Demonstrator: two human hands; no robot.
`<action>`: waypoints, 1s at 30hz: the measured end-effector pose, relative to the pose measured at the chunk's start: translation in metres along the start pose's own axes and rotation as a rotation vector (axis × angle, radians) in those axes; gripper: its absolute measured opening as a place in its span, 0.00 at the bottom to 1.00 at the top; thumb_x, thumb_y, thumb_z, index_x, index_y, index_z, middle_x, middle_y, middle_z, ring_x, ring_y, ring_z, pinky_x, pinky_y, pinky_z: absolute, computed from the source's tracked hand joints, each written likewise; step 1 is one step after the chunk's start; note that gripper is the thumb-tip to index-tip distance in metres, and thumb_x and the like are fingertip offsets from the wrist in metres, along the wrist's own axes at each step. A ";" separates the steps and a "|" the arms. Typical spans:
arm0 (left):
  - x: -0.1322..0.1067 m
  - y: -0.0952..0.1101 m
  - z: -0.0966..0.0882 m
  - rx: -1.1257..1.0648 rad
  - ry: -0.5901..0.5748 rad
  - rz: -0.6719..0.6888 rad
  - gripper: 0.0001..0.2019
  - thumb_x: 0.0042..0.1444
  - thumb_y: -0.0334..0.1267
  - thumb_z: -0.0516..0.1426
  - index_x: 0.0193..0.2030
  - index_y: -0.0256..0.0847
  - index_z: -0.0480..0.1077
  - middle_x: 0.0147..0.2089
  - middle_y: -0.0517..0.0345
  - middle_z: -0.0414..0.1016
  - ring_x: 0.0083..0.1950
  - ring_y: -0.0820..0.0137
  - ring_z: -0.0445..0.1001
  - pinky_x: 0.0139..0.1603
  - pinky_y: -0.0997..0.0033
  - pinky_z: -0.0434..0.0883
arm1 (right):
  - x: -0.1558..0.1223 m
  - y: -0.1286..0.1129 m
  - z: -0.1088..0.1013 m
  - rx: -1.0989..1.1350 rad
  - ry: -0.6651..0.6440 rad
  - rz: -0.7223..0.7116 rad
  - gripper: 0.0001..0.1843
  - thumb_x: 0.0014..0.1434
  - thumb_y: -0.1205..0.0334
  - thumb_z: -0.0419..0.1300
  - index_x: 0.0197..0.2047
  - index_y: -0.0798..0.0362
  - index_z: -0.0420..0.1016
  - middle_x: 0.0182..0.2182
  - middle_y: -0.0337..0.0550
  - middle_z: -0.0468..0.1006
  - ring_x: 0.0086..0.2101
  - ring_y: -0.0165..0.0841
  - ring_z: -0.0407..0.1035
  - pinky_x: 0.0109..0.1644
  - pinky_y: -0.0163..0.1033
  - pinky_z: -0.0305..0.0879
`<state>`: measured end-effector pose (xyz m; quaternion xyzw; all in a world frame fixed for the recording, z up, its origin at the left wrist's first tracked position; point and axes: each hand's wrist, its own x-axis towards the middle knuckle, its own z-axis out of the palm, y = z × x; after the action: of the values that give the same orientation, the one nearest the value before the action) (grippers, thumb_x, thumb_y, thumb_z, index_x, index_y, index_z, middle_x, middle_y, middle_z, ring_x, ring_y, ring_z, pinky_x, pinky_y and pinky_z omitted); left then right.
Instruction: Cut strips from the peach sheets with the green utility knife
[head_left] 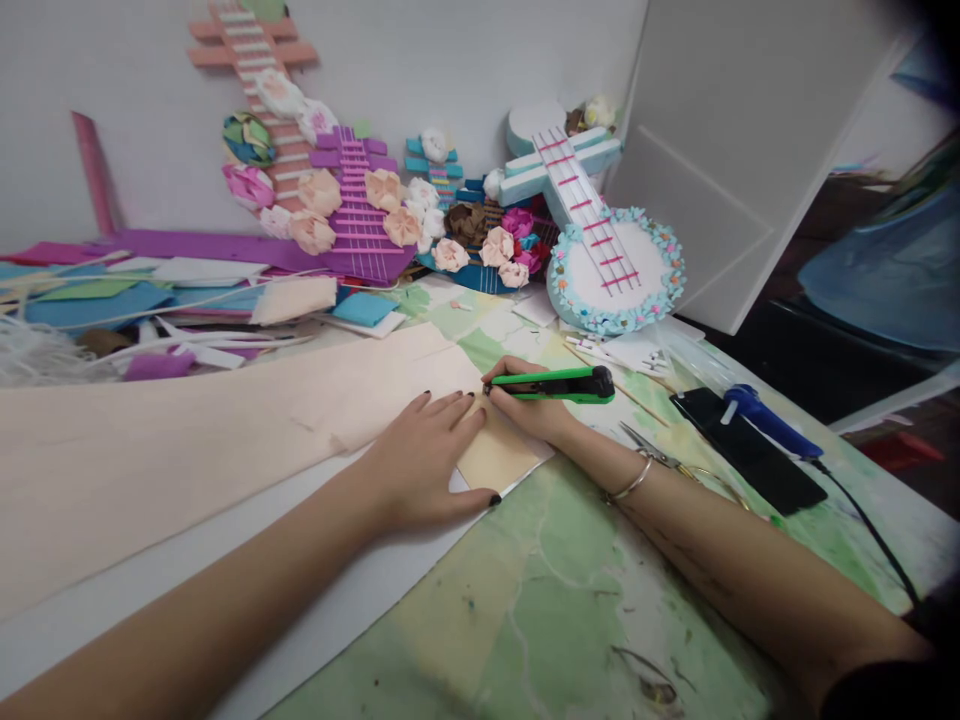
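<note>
In my right hand [525, 400] is a green and black utility knife [555, 385], its front end low over a cream-coloured piece [499, 450]. The blade itself is too small to make out. My left hand [427, 460] lies flat with fingers spread, its fingertips close to the knife's front end. Under it, a long peach sheet [187, 440] stretches to the left over a white sheet [315, 600]. The cream piece shows between my left thumb and my right hand.
A blue glue gun [776, 425] rests by a black slab [750, 455] on the right. Scissors [652, 450] lie partly behind my right forearm. Decorated toy instruments [615, 270] lean along the wall. Coloured scraps [105, 305] are heaped at the left.
</note>
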<state>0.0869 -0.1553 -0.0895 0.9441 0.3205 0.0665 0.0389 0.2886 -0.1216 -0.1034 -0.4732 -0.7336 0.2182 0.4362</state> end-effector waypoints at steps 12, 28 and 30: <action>0.001 -0.001 0.001 -0.018 0.017 -0.007 0.42 0.55 0.64 0.52 0.68 0.33 0.56 0.70 0.35 0.57 0.70 0.47 0.56 0.69 0.42 0.51 | -0.001 0.003 0.000 0.010 -0.002 -0.008 0.04 0.49 0.67 0.55 0.32 0.52 0.68 0.28 0.37 0.74 0.31 0.33 0.69 0.38 0.39 0.65; 0.000 0.000 -0.001 0.009 -0.003 -0.002 0.42 0.56 0.63 0.51 0.68 0.32 0.57 0.70 0.35 0.56 0.70 0.46 0.55 0.68 0.41 0.53 | -0.004 0.007 0.001 0.018 -0.010 0.003 0.04 0.49 0.68 0.55 0.31 0.52 0.68 0.27 0.36 0.73 0.29 0.32 0.67 0.36 0.38 0.64; 0.000 0.001 -0.001 0.004 0.004 -0.003 0.41 0.55 0.63 0.52 0.67 0.32 0.58 0.70 0.35 0.57 0.69 0.46 0.56 0.68 0.41 0.53 | -0.004 0.007 0.001 0.015 -0.009 0.006 0.04 0.49 0.68 0.55 0.31 0.52 0.68 0.26 0.36 0.72 0.29 0.32 0.67 0.36 0.38 0.63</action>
<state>0.0873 -0.1556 -0.0880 0.9436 0.3220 0.0677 0.0362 0.2925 -0.1218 -0.1108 -0.4712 -0.7323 0.2272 0.4359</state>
